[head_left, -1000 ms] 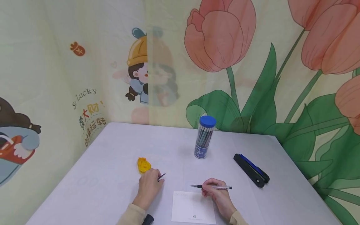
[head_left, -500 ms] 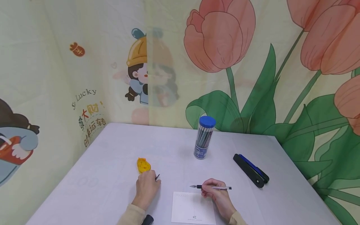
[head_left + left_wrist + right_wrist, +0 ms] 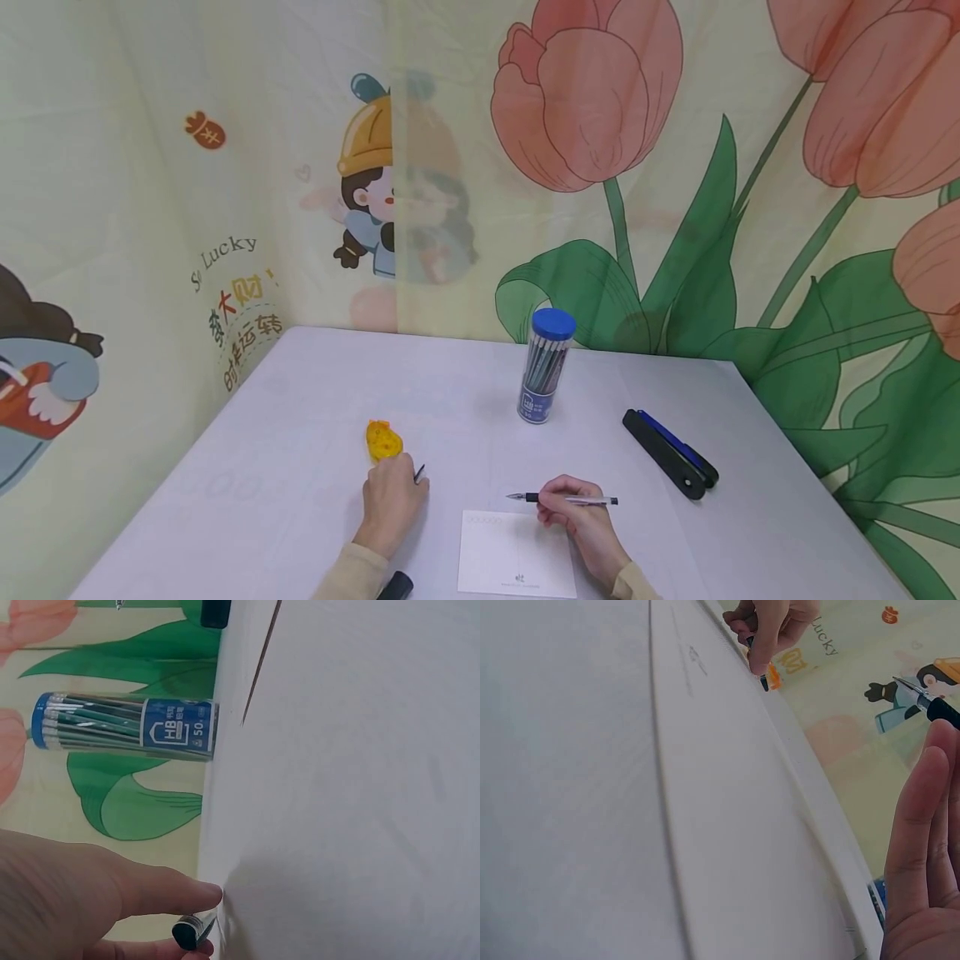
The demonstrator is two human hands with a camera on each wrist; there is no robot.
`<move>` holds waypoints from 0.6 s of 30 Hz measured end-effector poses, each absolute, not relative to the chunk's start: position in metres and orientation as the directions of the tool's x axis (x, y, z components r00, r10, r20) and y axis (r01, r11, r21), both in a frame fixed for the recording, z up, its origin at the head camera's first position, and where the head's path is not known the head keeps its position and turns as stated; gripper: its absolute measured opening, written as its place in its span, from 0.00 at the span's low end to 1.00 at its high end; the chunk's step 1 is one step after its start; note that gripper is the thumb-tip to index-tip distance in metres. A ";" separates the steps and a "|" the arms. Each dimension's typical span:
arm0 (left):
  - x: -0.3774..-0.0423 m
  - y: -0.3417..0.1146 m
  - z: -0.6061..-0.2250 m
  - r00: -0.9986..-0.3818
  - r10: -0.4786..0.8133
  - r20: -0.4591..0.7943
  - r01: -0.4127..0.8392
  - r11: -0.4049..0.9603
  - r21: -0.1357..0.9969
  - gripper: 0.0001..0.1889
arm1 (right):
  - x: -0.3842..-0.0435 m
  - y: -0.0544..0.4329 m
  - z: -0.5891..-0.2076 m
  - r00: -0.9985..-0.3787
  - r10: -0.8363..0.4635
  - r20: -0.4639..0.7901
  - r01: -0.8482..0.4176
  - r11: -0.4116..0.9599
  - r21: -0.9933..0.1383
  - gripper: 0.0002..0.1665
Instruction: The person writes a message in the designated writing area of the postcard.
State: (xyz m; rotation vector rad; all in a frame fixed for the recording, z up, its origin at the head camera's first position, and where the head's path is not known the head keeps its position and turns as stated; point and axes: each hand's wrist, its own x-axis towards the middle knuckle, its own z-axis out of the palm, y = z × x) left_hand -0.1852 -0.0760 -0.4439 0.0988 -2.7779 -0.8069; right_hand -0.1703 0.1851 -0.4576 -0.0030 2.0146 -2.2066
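My right hand [image 3: 585,525] holds an uncapped gel pen [image 3: 573,499], its black grip and bare tip pointing left over the top of a white paper pad [image 3: 498,562]. In the right wrist view the pen tip [image 3: 915,688] shows beyond the fingertips. A faint row of small marks runs along the pad's upper left edge. My left hand [image 3: 392,507] pinches a small dark piece [image 3: 193,928] that looks like a pen cap, low at the table surface. Just beyond that hand lies a yellow chick-shaped thing [image 3: 382,440], its near edge partly hidden by the knuckles.
A clear tube of pencils with a blue lid [image 3: 543,367] stands upright towards the back of the white table [image 3: 322,379]. To the right lies a black and blue stapler [image 3: 670,454]. A dark cylindrical end [image 3: 396,586] shows beside the left sleeve. Printed curtains hang behind.
My left hand has turned and shifted slightly left with the dark piece, which now shows less. The right hand, pen and pad hold still.
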 end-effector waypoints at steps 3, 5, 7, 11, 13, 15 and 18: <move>-0.185 -0.076 -0.446 -0.961 -0.134 0.242 0.016 0.846 0.533 0.13 | -0.170 0.185 -0.458 -0.989 -0.110 -0.103 0.112 -0.080 -0.990 0.07; -0.185 -0.075 -0.447 -0.959 -0.138 0.249 0.017 0.845 0.534 0.14 | -0.170 0.185 -0.458 -0.989 -0.106 -0.107 0.116 -0.076 -0.990 0.08; -0.185 -0.075 -0.448 -0.956 -0.143 0.255 0.016 0.845 0.535 0.15 | -0.170 0.185 -0.458 -0.988 -0.103 -0.112 0.120 -0.072 -0.990 0.08; -0.186 -0.074 -0.449 -0.961 -0.155 0.228 -0.009 0.844 0.537 0.16 | -0.171 0.185 -0.458 -0.987 -0.102 -0.120 0.128 -0.073 -0.989 0.07; -0.186 -0.074 -0.449 -0.963 -0.158 0.218 -0.018 0.845 0.535 0.16 | -0.171 0.185 -0.458 -0.987 -0.105 -0.122 0.130 -0.075 -0.989 0.07; -0.186 -0.073 -0.450 -0.966 -0.160 0.204 -0.027 0.843 0.537 0.16 | -0.171 0.185 -0.458 -0.987 -0.109 -0.120 0.129 -0.074 -0.989 0.07; -0.186 -0.073 -0.450 -0.967 -0.159 0.199 -0.029 0.844 0.536 0.16 | -0.170 0.185 -0.458 -0.987 -0.112 -0.117 0.125 -0.072 -0.990 0.07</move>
